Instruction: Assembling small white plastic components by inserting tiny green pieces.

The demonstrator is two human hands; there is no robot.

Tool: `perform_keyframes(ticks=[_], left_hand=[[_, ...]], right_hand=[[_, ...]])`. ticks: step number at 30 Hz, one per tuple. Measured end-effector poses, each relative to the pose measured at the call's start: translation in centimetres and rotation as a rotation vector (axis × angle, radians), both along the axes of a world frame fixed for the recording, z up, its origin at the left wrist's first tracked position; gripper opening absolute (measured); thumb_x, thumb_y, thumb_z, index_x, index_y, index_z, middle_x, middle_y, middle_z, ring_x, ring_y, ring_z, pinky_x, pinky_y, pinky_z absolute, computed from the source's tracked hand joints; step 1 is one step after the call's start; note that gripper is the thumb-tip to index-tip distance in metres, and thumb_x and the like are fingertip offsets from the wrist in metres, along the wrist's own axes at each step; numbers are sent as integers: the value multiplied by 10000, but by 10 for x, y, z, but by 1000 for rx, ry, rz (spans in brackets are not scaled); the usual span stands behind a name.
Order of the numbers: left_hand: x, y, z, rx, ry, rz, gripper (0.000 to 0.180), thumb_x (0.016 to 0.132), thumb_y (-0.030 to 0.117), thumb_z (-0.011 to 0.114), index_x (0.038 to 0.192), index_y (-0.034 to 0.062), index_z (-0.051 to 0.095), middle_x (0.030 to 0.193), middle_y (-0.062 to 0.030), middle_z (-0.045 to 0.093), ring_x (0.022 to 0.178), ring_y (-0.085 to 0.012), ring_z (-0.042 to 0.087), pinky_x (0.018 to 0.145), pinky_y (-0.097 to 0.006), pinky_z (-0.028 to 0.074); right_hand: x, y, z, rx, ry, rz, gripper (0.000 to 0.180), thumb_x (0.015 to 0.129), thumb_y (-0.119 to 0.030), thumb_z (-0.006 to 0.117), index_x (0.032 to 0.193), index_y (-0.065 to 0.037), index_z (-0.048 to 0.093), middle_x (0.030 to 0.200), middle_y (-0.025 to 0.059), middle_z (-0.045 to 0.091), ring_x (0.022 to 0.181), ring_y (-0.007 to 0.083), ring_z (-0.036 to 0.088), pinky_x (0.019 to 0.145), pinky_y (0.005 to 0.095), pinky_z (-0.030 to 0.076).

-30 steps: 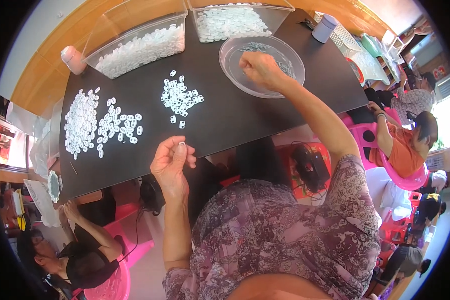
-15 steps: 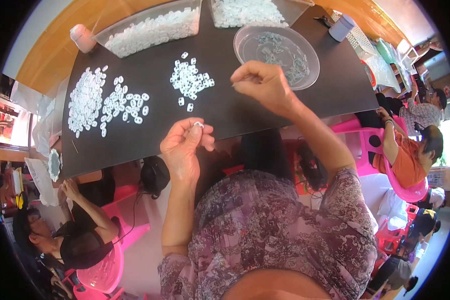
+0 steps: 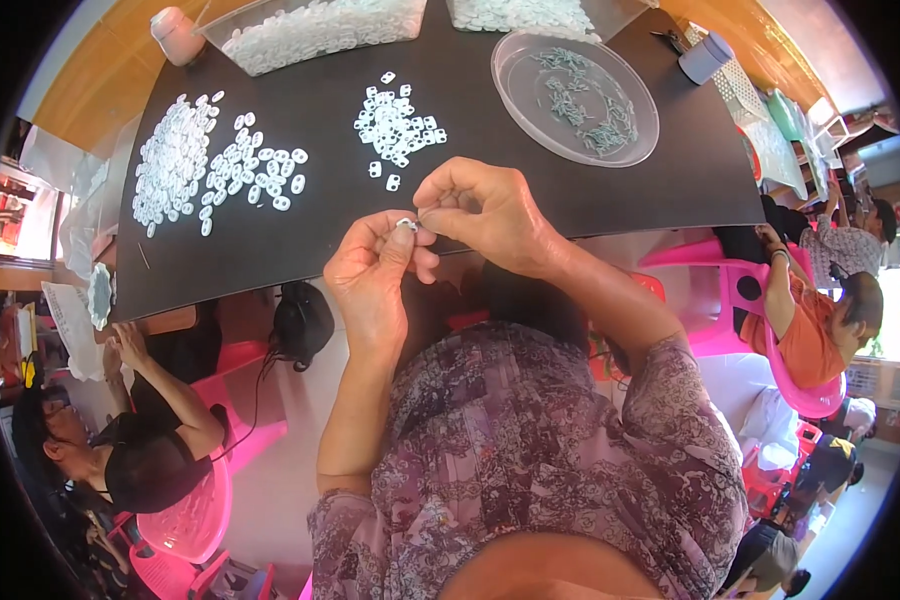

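Just over the table's near edge, my left hand (image 3: 375,268) pinches a small white plastic piece (image 3: 406,224) between thumb and forefinger. My right hand (image 3: 490,212) meets it from the right, thumb and fingertips pinched together at the piece; what they hold is too small to make out. Beyond my hands lies a small pile of white two-holed pieces (image 3: 394,122). Further left spread some oval white pieces (image 3: 240,168) beside a thicker heap of white pieces (image 3: 173,160). A round clear dish (image 3: 505,88) at the right holds many thin greyish-green pins.
Clear bins of white pieces (image 3: 320,35) (image 3: 530,14) stand along the far side of the dark table (image 3: 310,235). A pinkish bottle (image 3: 176,36) is at far left, a grey cup (image 3: 705,58) at far right. People sit on pink chairs (image 3: 185,520) at both sides.
My right hand has come from beside the dish, down and left, to the white piece in my left hand. The view has shifted slightly; my left hand keeps its pinch.
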State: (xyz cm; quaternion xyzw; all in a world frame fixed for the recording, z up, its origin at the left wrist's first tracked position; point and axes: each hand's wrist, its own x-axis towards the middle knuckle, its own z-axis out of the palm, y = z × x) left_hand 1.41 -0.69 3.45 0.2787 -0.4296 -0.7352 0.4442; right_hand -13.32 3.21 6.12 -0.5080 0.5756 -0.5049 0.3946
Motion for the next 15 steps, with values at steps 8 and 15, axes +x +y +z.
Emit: perform_keyframes(ticks=[8,15], left_hand=[[2,-2,-6,-50,-6,17,118,897,27,531,958,-67,567,793,-109,620,605,-113,570,508,-214,463],[3,0,-9,-70,-48,68,137,878,83,582,928,-45,588,750,-101,624,570,-125,576,475,-228,463]], right_hand=[[4,-4,-1,10,68,1,154,787,-59,648,913,12,597,798,30,615,740,66,573,668,228,484],[8,-3,2,34,132,1,153,782,-76,658,900,5,603,781,25,617,722,63,568,654,229,479]])
